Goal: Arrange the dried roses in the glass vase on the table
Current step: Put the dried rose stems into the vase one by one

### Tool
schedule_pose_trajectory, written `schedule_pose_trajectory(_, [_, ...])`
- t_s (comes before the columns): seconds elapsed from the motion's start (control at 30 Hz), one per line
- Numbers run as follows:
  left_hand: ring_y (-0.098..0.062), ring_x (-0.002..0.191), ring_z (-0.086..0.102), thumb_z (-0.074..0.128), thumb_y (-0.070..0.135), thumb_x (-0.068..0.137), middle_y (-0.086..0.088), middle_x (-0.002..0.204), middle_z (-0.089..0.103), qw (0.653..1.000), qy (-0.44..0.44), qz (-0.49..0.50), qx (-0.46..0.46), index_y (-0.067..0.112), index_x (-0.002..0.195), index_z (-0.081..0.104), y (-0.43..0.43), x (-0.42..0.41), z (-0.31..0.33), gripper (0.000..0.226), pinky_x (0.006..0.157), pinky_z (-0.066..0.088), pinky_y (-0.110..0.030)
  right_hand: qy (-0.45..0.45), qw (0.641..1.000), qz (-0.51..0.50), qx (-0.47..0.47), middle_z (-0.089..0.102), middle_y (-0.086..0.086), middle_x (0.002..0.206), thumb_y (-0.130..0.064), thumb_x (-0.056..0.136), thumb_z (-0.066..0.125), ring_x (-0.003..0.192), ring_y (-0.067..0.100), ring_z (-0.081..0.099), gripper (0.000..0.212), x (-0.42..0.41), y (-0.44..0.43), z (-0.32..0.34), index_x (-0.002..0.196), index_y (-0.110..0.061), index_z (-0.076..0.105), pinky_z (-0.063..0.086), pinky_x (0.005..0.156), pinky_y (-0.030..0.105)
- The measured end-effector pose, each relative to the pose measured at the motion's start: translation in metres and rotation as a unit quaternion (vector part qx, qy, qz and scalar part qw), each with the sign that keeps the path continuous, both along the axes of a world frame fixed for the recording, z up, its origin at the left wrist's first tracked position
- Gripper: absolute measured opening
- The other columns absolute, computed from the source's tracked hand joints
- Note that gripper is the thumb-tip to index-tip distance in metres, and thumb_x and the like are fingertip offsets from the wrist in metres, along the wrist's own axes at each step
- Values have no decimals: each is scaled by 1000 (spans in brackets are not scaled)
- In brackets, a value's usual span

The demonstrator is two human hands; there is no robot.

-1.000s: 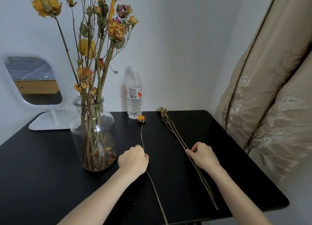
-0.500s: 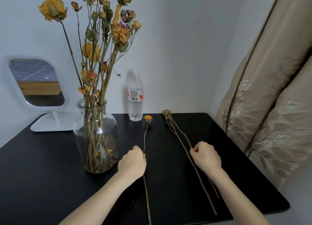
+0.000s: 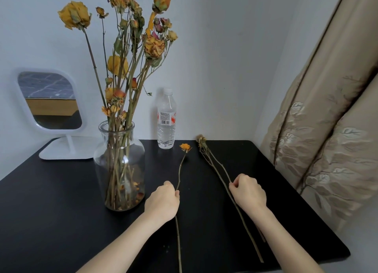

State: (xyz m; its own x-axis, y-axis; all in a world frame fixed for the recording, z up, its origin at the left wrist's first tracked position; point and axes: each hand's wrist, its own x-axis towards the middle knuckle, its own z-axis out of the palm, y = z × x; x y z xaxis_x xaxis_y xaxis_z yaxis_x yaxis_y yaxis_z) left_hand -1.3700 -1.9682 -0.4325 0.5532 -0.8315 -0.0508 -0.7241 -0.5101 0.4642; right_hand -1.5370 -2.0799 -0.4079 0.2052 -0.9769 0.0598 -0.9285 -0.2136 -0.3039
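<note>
Two bare hands worked low over a matte black table [image 3: 61, 201] in the head view, well apart from each other. The left hand [image 3: 162, 203] had its fingers curled round the thin, woody stem of a single orange-headed dried rose [image 3: 179, 174]. The small, crumpled bloom pointed away towards the wall, and the long bare stem trailed back past the wrist to the table's near edge. Whether the bloom touched the tabletop could not be told. The right hand [image 3: 248, 193] pinched one wiry, slightly kinked stem from a pair of pale, shrivelled dried roses [image 3: 214, 166]. The other stem of the pair ran straight and stiff across the table beside the hand and under the wrist.

Just left of the left hand stood a clear, round-shouldered glass vase [image 3: 137, 149] with a wide neck. It held a tall, loose bunch of dried yellow and orange roses [image 3: 153, 46], papery blooms on brittle green-brown stalks, with fallen petals at the bottom.

Behind it stood a white-framed rounded mirror [image 3: 49, 100] on a flat base and a clear ribbed plastic water bottle [image 3: 166, 125]. A beige curtain [image 3: 327, 129] with embroidered leaves hung at the right.
</note>
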Motion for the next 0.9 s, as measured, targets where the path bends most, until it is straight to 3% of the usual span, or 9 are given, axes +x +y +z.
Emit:
schedule_pose_trajectory(0.3, [-13,66,49,35,33,98,6,72,45,1000,2,2,6,16,90,39,1,3,-2,19,47,29,-25,0,999,-5,41,61,0,92,-32,95,50,72,12,56,19,-2,-1,-3,105,-16,57,43,58,25])
schedule_pose_trajectory(0.43, [-14,66,50,35,33,98,6,72,46,1000,9,0,5,15,90,39,1,3,-2,19,47,30,-25,-14,1000,-4,3,60,-2,87,-35,94,52,69,11,55,18,-2,2,-7,101,-18,50,42,54,24])
schedule_pose_trajectory(0.57, [-14,67,50,35,32,98,5,75,47,1000,6,3,8,15,90,39,0,3,-1,19,50,33,-26,19,999,38,6,60,-6,83,-41,91,56,69,9,57,20,2,7,-7,95,-22,57,44,57,23])
schedule_pose_trajectory(0.7, [-11,64,49,35,33,98,6,73,47,1000,5,6,12,15,91,39,-2,2,-1,19,50,33,-25,39,998,41,26,62,-3,88,-33,92,55,77,12,61,16,7,8,-5,99,-19,60,45,61,25])
schedule_pose_trajectory(0.83, [-9,60,47,35,33,98,7,71,45,1000,5,7,13,16,91,39,-1,4,-1,19,46,30,-23,4,998,30,63,58,-6,74,-33,90,58,66,9,57,15,7,6,-2,86,-19,62,44,56,24])
schedule_pose_trajectory(0.9, [-9,59,47,36,33,98,6,71,45,1000,6,9,12,16,91,39,-1,4,-1,19,45,29,-23,-45,994,32,92,64,-3,76,-33,88,61,68,11,61,18,6,3,-2,81,-17,67,49,59,27])
